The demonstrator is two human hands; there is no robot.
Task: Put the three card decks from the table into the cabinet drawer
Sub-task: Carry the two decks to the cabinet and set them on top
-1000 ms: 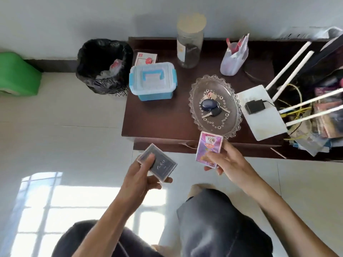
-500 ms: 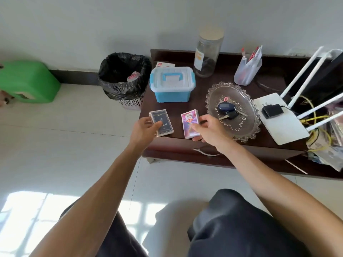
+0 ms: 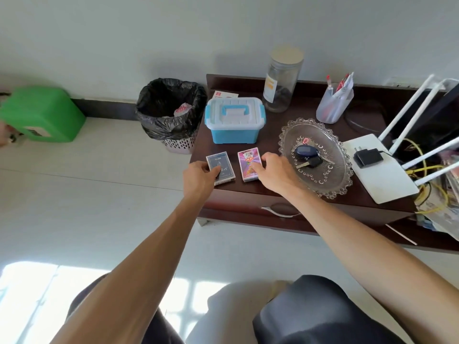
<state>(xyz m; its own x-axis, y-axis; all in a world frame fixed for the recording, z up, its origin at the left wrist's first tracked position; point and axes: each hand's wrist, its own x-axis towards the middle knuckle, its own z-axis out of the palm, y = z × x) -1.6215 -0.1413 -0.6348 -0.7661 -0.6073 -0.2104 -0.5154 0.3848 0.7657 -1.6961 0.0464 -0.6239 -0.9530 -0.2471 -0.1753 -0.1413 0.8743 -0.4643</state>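
Observation:
Two card decks lie flat on the dark wooden cabinet top (image 3: 270, 194) near its front left corner. My left hand (image 3: 198, 178) grips the dark blue deck (image 3: 220, 167) at its near end. My right hand (image 3: 272, 171) rests its fingers on the pink deck (image 3: 248, 165), beside the blue one. A white and red card box (image 3: 224, 94) lies flat behind the blue storage box. The drawer below the top is closed, with its metal handle (image 3: 280, 211) in view.
A blue storage box (image 3: 234, 125) with a white lid stands behind the decks. A glass dish (image 3: 330, 180) with keys sits to the right, then a white router (image 3: 380, 170), a jar (image 3: 283, 78) and a pen cup (image 3: 334, 105). A black-lined bin (image 3: 171, 115) stands left of the cabinet.
Both hands carried the decks from in front of the cabinet up onto its top and set them down flat side by side. The camera moved back and now looks from further away.

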